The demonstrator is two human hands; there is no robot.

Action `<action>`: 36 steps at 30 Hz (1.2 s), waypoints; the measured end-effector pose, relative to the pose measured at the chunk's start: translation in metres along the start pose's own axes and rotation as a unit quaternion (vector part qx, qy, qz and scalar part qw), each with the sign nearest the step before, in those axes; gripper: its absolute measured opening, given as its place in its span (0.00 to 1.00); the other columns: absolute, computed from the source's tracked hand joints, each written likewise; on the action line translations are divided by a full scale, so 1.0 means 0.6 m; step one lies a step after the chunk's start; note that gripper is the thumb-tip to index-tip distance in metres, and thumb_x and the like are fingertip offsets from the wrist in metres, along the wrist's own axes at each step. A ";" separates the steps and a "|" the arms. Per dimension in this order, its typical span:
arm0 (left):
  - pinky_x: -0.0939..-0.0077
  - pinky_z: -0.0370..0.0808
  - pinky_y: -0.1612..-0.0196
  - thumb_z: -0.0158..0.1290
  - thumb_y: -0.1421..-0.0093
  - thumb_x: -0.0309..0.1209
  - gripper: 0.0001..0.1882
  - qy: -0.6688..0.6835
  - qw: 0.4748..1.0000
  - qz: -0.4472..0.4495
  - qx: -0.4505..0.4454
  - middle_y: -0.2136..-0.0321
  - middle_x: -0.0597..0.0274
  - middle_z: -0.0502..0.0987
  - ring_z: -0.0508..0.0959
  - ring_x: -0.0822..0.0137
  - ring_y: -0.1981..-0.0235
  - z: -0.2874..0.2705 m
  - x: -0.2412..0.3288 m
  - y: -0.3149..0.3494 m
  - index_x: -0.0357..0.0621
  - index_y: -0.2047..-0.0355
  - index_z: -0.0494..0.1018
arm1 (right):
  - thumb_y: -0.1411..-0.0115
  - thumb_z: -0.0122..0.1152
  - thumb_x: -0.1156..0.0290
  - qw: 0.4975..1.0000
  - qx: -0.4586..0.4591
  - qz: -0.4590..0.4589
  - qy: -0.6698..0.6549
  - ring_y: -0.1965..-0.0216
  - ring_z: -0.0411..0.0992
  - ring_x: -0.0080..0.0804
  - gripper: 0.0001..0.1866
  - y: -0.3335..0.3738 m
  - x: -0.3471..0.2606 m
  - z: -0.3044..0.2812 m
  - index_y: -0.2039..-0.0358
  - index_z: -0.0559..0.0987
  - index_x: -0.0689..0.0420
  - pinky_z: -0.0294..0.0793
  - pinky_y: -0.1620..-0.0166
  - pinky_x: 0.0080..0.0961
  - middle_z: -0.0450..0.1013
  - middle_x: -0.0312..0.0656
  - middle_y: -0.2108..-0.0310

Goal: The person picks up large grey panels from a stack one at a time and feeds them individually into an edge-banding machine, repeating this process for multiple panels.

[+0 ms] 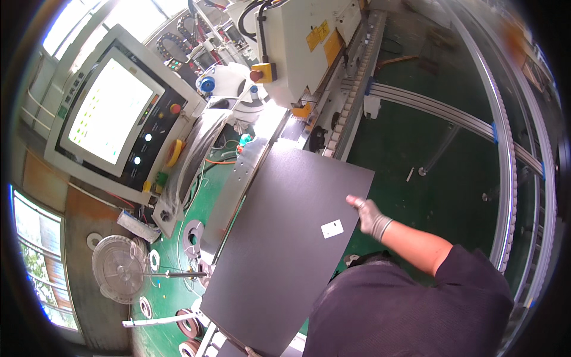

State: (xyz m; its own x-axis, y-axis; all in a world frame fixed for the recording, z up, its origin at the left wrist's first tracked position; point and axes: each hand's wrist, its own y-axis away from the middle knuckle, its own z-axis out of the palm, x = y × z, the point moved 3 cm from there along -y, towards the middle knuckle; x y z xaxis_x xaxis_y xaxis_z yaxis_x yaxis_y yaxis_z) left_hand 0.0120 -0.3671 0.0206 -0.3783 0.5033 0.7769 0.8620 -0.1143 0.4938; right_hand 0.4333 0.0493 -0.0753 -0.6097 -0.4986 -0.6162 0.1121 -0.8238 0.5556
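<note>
A large dark grey panel (279, 238) lies tilted across the middle of the view, its far end at the machine. A small white label (332, 229) is stuck on its upper face near the right edge. My right hand (370, 219), in a light glove with a grey cuff, grips that right edge; its underside fingers are hidden. At the bottom, only a bit of my gloved left hand (252, 352) shows, closed on the near edge of the panel.
Ahead stands a beige machine (303, 47) with a red stop button (256, 75) and a roller track (357, 89). A control screen (110, 110) is at the left, above a floor fan (122, 269). Edging rolls (189, 326) lie lower left; metal rails (502, 137) run right.
</note>
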 end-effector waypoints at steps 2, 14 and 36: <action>0.63 0.75 0.49 0.35 0.29 0.55 0.37 -0.008 1.000 -0.001 -0.012 0.53 0.49 0.78 0.77 0.53 0.53 0.025 0.008 -0.001 0.27 0.47 0.72 | 0.39 0.63 0.55 0.981 0.076 0.105 -0.142 0.43 0.65 0.33 0.24 0.010 0.062 0.029 0.48 0.75 0.56 0.59 0.36 0.37 0.70 0.41 0.45; 0.63 0.76 0.51 0.36 0.29 0.56 0.37 -0.055 0.994 -0.034 -0.091 0.55 0.50 0.79 0.78 0.53 0.54 0.131 0.012 0.008 0.28 0.48 0.73 | 0.41 0.63 0.58 0.976 0.083 0.097 -0.179 0.54 0.72 0.36 0.17 -0.029 0.031 0.041 0.56 0.78 0.55 0.71 0.45 0.40 0.75 0.39 0.57; 0.49 0.73 0.66 0.45 0.33 0.46 0.21 -0.421 0.794 0.387 -0.206 0.77 0.42 0.76 0.77 0.40 0.71 0.487 0.185 0.103 0.39 0.71 0.74 | 0.39 0.52 0.36 0.965 -0.054 0.120 -0.225 0.42 0.66 0.48 0.38 -0.085 -0.111 0.055 0.41 0.70 0.55 0.63 0.37 0.49 0.69 0.46 0.42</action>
State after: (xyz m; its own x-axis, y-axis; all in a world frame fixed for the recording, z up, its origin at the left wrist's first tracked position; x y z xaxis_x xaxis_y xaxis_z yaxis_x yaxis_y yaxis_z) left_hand 0.1218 -0.0682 0.0236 0.7200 0.5204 0.4592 0.4774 -0.8516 0.2165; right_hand 0.4422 0.1335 -0.0440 -0.8323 -0.5311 -0.1591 0.3589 -0.7349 0.5754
